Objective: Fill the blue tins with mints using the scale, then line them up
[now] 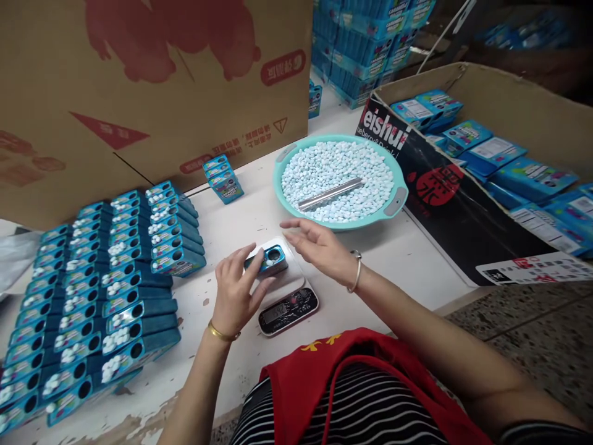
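A small blue candy box stands on the white platform of a digital kitchen scale, its top with a dark round hole facing up. Around its left end are the fingers and thumb of my left hand, closed on it. A few pale candies show at the top of the box. My right hand is just to the right of the box, fingers stretched out and holding nothing. Beyond it, a turquoise bowl is full of pale blue candies, with a metal scoop lying across them.
Rows of blue boxes, many topped with pale candies, fill the table's left side. Two or three more boxes stand before a large cardboard carton. At right, an open carton holds blue boxes. Wrapped stacks rise behind.
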Motion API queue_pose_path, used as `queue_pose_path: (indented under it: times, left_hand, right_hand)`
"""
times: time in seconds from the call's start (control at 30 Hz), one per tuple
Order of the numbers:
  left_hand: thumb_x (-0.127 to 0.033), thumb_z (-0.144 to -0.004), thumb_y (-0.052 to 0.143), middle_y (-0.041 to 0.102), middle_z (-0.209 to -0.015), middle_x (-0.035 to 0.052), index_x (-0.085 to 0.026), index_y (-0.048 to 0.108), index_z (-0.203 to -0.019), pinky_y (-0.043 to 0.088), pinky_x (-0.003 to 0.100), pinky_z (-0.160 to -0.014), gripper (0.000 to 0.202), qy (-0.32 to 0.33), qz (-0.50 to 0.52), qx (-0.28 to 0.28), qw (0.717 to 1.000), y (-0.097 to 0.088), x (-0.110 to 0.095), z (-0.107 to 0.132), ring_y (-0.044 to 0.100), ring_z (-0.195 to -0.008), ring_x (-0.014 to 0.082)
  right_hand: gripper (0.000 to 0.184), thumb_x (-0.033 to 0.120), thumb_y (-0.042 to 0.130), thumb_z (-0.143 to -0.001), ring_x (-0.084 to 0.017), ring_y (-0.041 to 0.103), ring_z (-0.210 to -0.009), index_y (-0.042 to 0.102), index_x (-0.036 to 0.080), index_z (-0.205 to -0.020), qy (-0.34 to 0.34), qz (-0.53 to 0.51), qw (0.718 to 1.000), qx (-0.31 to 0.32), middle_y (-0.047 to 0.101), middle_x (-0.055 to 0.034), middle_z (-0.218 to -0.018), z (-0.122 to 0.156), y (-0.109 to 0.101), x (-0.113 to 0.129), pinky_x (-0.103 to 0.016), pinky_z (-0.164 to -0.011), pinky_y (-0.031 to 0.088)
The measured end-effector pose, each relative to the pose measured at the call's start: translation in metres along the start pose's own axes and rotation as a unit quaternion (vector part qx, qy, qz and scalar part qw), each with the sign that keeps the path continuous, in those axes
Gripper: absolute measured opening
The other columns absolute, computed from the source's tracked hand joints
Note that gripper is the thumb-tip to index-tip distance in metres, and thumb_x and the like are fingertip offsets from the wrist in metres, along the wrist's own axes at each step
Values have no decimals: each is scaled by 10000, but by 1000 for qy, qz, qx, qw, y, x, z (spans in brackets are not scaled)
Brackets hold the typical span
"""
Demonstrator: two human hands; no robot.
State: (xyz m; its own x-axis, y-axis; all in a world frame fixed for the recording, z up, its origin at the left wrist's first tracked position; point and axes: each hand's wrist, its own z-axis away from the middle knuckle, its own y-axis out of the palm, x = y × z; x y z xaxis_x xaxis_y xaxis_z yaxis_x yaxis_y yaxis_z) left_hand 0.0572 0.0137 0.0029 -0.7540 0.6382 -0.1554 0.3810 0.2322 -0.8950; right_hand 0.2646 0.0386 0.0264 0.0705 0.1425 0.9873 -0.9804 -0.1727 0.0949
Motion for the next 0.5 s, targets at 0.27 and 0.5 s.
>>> queue_pose_path:
  times: [0.27, 0.5]
  left_hand:
    - [-475, -850, 575, 450, -1394, 191, -141, 351, -1398, 310, 450, -968, 680, -44, -68, 65, 995, -1, -17, -15, 419, -1258, 341]
    - [-377, -879, 549, 630, -979, 76, -188, 527, -1134, 374, 348, -758, 318, -100, -16, 76, 992, -3, 46, -54, 566, -901, 233]
  right_hand:
    - [407, 498, 639, -781, -51, 188, -459, 568, 160, -996, 166, -109, 980, 15, 290, 98, -551, 36, -24, -28, -251, -450, 109]
    - [507, 610, 650, -702, -53, 162, -450, 563, 172, -942, 213, -116, 970, -12, 251, 105, -524, 48, -27, -47, -247, -451, 83]
